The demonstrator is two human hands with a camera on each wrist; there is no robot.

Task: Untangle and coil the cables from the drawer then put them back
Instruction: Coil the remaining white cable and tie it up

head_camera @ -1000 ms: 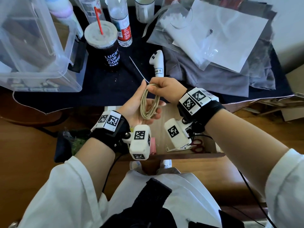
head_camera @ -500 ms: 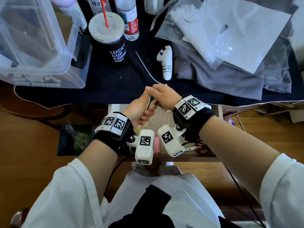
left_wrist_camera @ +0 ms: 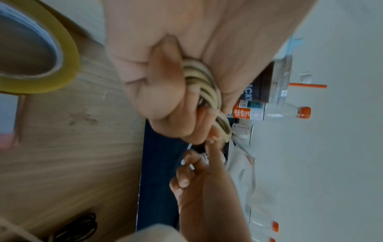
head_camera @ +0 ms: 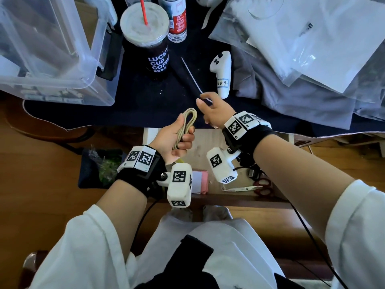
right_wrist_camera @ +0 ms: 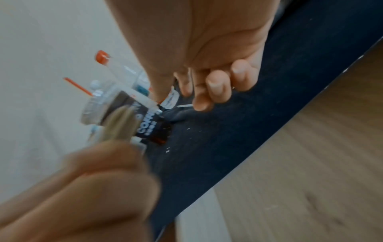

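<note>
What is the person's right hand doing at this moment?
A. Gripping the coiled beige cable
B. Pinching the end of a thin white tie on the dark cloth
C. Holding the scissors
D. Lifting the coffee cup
B: the right hand pinches the near end of the thin white tie on the dark cloth, while the left hand grips the coiled beige cable.

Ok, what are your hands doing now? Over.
Left hand grips the coiled beige cable. Right hand pinches the white tie off the dark cloth. Coil not yet tied. Nothing in the way.
</note>
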